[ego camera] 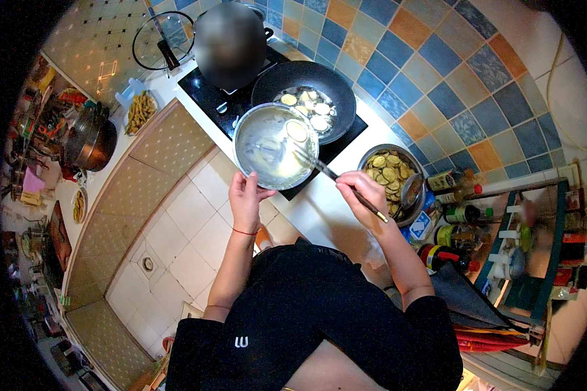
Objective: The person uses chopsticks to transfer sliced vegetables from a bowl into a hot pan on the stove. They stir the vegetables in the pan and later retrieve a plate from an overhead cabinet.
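My left hand holds a metal bowl by its near rim, tilted beside the black wok. Pale batter coats the inside of the bowl. My right hand grips dark chopsticks, whose tips are inside the bowl. A coated round slice lies in the bowl near the tips. Behind the bowl, several pale slices sit in bubbling oil in the wok. To the right of my right hand stands a metal bowl full of browned slices, with a ladle or strainer at its side.
The wok stands on a black cooktop beside a blurred round pot. A glass lid leans at the wall. Fried strips fill a plate at the left. Several bottles and a rack are at the right.
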